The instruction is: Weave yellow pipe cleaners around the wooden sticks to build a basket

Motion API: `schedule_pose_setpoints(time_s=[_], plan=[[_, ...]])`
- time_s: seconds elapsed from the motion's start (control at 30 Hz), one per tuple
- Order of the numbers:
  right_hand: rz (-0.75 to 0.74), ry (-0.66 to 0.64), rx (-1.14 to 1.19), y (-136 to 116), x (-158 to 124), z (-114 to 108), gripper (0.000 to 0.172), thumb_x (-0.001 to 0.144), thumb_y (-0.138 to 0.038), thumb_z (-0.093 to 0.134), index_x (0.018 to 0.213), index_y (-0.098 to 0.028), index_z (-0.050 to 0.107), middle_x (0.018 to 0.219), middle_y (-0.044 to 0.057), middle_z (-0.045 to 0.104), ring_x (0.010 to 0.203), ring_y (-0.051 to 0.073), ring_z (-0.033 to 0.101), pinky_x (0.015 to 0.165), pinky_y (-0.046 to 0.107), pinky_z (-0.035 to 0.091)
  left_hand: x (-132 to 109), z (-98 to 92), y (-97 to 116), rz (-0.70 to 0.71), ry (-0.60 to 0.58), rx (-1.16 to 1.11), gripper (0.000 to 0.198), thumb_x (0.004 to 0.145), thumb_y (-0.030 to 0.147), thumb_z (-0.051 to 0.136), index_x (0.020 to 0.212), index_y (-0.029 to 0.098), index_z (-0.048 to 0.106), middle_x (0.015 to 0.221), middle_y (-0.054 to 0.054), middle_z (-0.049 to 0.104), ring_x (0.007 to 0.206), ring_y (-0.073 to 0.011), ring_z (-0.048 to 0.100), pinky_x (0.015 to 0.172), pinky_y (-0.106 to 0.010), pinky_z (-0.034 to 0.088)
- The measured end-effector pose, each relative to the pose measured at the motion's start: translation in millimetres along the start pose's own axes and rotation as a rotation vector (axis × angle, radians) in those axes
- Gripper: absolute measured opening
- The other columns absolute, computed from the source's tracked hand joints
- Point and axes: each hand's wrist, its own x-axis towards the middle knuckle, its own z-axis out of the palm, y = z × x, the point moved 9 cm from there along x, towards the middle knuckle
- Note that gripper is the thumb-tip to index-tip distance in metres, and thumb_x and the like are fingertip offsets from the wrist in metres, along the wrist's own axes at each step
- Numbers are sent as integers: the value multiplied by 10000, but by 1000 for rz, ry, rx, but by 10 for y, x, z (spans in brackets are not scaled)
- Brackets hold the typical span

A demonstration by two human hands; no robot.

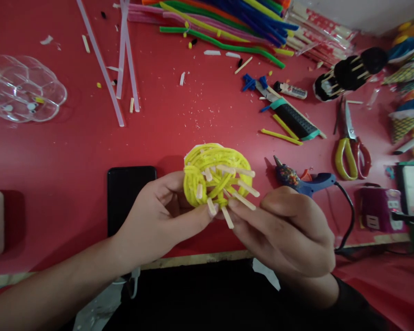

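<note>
A small round basket of yellow pipe cleaners [219, 158], wound around short pale wooden sticks, is held up just above the table's front edge. The stick ends poke out toward me and to the right. My left hand [155, 220] grips it from the left, thumb on the lower rim beside a stick and fingers behind, partly hidden. At the lower right rim my right hand [286, 230] pinches a yellow pipe cleaner among the sticks, its fingertips partly covered. Beneath my left hand lies a black phone [124, 193].
On the red table [158, 128] lie a glue gun [296, 179], scissors [350, 142], a box cutter [293, 119] and pipe cleaners [221, 18]. Glue sticks [101, 69] and a clear tray [27, 87] are at left. A black stick-and-pipe-cleaner piece [352, 71] stands right.
</note>
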Motion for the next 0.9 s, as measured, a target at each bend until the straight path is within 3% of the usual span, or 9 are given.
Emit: schedule_pose_setpoints(time_s=[0.1,0.27,0.37,0.5,0.77,0.9], plan=[[18,-32,-5,8,-15,32,280,878,-25,750,1118,-167,725,788,-44,535,686,81,555,600,239,516,-5,-4,10,21,1,29,446,660,-102,845,869,292,842,849,106,826,783,-70,761,783,-113,609],[-30,-14,-54,-41,-58,8,265,906,-36,705,1130,-174,736,684,-56,559,601,100,553,504,263,484,-11,7,16,24,-11,83,423,695,-77,831,870,307,845,853,100,818,842,-98,765,853,-160,615],[-9,-78,-52,-30,-46,43,228,868,-23,756,1059,-146,760,664,-41,577,611,118,592,532,285,523,-16,-8,12,7,17,120,383,688,-40,860,841,311,837,825,89,809,851,-135,778,855,-207,641],[-96,-43,-73,-111,-9,-1,192,825,-24,807,975,-138,769,621,-48,548,573,116,565,504,288,521,-29,-45,37,41,74,193,288,688,43,897,826,283,818,801,57,808,862,-186,792,829,-264,666],[-67,-19,-142,-124,-55,-13,147,843,-73,811,958,-150,761,641,-49,576,573,106,554,524,283,536,-77,-79,104,88,137,392,227,700,77,880,845,227,792,803,31,813,754,-159,762,724,-230,643],[-60,20,-79,-85,-28,11,146,876,-63,774,1002,-129,741,673,-40,598,590,102,570,546,281,534,-67,-84,85,86,137,364,182,747,111,858,856,232,777,813,30,813,799,-161,775,746,-224,640]])
